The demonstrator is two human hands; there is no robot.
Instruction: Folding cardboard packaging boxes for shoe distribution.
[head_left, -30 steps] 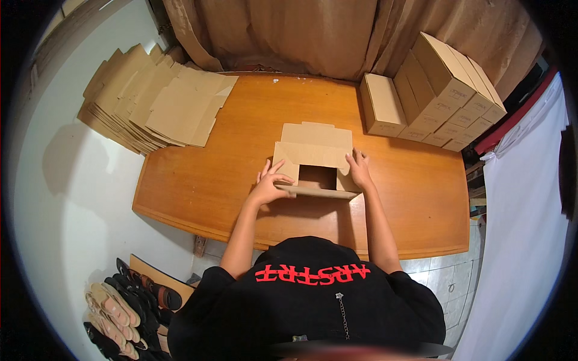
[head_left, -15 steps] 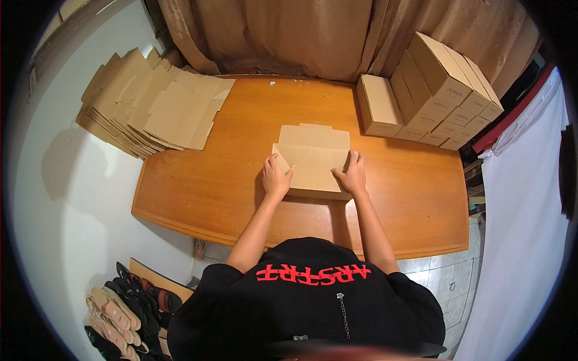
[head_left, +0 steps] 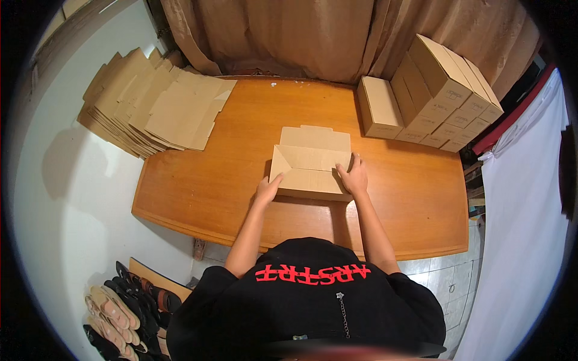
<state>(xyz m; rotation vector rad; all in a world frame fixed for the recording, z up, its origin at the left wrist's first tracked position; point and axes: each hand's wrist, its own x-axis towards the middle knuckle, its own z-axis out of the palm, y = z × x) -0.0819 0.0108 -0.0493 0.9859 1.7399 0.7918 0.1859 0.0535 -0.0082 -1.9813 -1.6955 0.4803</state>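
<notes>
A brown cardboard box [head_left: 312,180] rests on the table in front of me, with its lid flap [head_left: 316,137] standing open at the far side. At its near left corner, my left hand [head_left: 267,190] grips the wall, thumb on the upper edge and fingers mostly hidden along the outside. My right hand [head_left: 355,175] is closed on the right wall, its thumb over the inner side and its fingers outside. The inside of the box shows bare cardboard with a crease across it.
On the wooden table [head_left: 241,162], a stack of flat cardboard blanks [head_left: 180,108] leans at the far left. Several closed boxes [head_left: 430,90] are piled at the far right. A brown curtain [head_left: 289,36] hangs behind; shoes [head_left: 114,313] lie low at the left.
My left hand has slid from the box's left side down to its near left corner. The right hand has shifted only slightly, still on the right wall.
</notes>
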